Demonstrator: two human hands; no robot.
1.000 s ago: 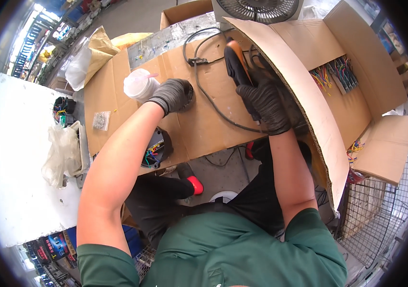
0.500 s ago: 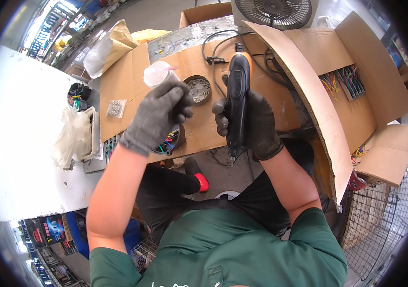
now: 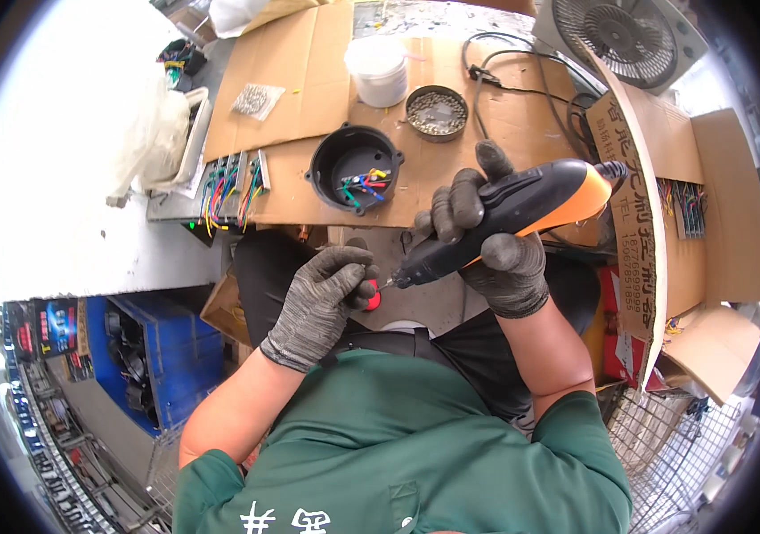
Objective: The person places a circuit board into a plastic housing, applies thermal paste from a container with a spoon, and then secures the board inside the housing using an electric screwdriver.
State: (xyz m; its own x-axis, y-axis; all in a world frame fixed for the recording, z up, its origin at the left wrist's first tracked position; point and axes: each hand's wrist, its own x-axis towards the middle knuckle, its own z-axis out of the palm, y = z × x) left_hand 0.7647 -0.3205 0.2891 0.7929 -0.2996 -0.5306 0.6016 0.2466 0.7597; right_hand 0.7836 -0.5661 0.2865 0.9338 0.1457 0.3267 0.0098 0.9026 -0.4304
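Note:
My right hand [image 3: 515, 274], in a grey work glove, grips a black and orange electric screwdriver [image 3: 540, 209]. The tool is tilted, its bit pointing down and left toward my other hand. My left hand [image 3: 319, 303], gloved too, is closed in a pinch right at the bit's tip; what it holds is too small to make out. Beyond the hands, on the cardboard-covered table, sits a round black housing [image 3: 322, 169] with coloured wires inside. A round tin of small screws [image 3: 438, 114] and a white plastic tub [image 3: 380, 76] stand behind it.
Wired metal parts [image 3: 235, 182] lie at the table's left edge, near a bag of small hardware [image 3: 258, 101]. The tool's black cable [image 3: 522, 87] loops at the back right. An open carton [image 3: 638, 196] with a raised flap borders the right. A fan [image 3: 616, 40] stands behind.
My left hand has come down from near the tub and tin to the screwdriver's tip. My right hand has turned the screwdriver from upright to a slant. The view has shifted, revealing the black housing.

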